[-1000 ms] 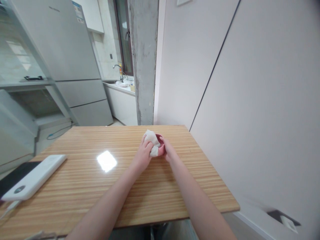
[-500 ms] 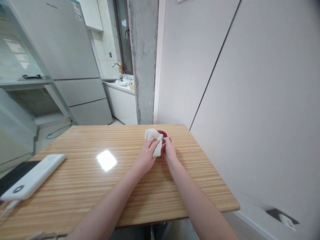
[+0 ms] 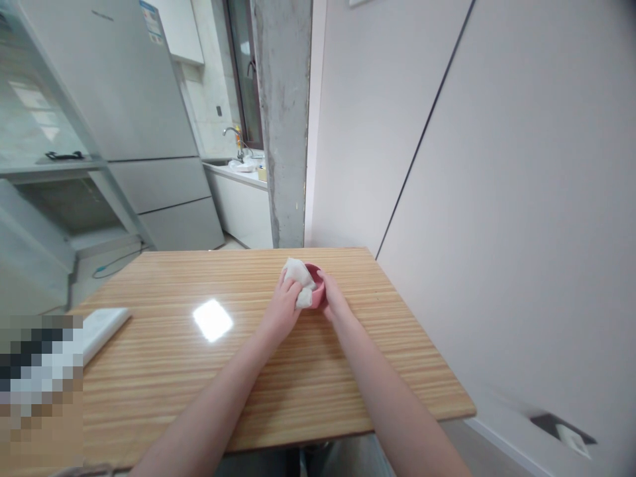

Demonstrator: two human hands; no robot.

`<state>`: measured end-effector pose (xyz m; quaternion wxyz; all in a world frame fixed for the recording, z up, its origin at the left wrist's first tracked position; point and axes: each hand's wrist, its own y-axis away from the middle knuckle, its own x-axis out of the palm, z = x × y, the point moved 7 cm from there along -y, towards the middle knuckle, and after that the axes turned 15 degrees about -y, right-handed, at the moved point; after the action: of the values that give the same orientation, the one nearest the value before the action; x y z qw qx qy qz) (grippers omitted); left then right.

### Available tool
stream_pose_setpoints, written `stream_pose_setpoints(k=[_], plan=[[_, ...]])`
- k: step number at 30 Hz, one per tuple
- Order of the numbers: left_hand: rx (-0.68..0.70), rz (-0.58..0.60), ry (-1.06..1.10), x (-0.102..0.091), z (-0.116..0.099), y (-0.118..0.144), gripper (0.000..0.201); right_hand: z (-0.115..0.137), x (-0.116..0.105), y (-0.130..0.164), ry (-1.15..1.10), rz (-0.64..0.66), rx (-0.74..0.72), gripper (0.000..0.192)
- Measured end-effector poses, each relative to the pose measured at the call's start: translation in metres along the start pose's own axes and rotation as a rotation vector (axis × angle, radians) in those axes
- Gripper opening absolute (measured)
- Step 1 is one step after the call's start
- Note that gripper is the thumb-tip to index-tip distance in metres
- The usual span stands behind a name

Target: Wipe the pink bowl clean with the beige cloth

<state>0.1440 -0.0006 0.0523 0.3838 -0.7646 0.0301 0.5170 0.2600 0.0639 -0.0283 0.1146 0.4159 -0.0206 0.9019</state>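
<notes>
A pink bowl (image 3: 318,297) is tilted over the far part of the wooden table (image 3: 238,371), its opening partly covered by a white cloth (image 3: 299,271). My left hand (image 3: 285,301) is closed on the cloth and presses it against the bowl's left side and rim. Around the bowl's right side my right hand (image 3: 332,296) is wrapped, with the thumb at the rim and the other fingers mostly hidden behind. Whether the bowl's base touches the table I cannot tell.
A white slab-like device (image 3: 106,328) lies at the table's left, partly blurred out by pixelation. To the right runs a pale wall panel (image 3: 497,199). Beyond the table stand a grey pillar (image 3: 287,132), a fridge (image 3: 144,99) and a sink tap (image 3: 233,132).
Both hands have shifted slightly left with the bowl and cloth. The bowl has turned so that more of its pink outer wall shows, and my left fingers are more curled into the cloth.
</notes>
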Motion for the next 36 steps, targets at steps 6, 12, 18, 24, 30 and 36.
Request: stream_pose_setpoints(k=[6, 12, 18, 24, 30, 36], plan=[[-0.008, 0.01, 0.015, 0.0, 0.002, -0.001, 0.017, -0.008, -0.004, -0.002, 0.006, -0.012, 0.108, 0.025], [-0.007, 0.025, 0.012, 0.002, 0.001, 0.0, 0.02, -0.008, -0.003, 0.0, -0.03, -0.05, 0.095, 0.023], [-0.002, -0.018, 0.001, -0.006, -0.001, -0.001, 0.027, -0.002, -0.005, 0.006, -0.084, -0.132, -0.031, 0.023], [-0.006, -0.023, 0.021, -0.007, -0.001, 0.0, 0.03, -0.003, -0.002, 0.006, -0.111, -0.087, -0.062, 0.027], [-0.029, -0.025, 0.038, -0.008, 0.002, 0.0, 0.033, -0.001, -0.002, 0.008, -0.109, -0.118, -0.044, 0.026], [-0.023, -0.041, 0.05, -0.007, 0.004, -0.001, 0.032, -0.001, -0.001, 0.011, -0.135, -0.13, -0.013, 0.033]])
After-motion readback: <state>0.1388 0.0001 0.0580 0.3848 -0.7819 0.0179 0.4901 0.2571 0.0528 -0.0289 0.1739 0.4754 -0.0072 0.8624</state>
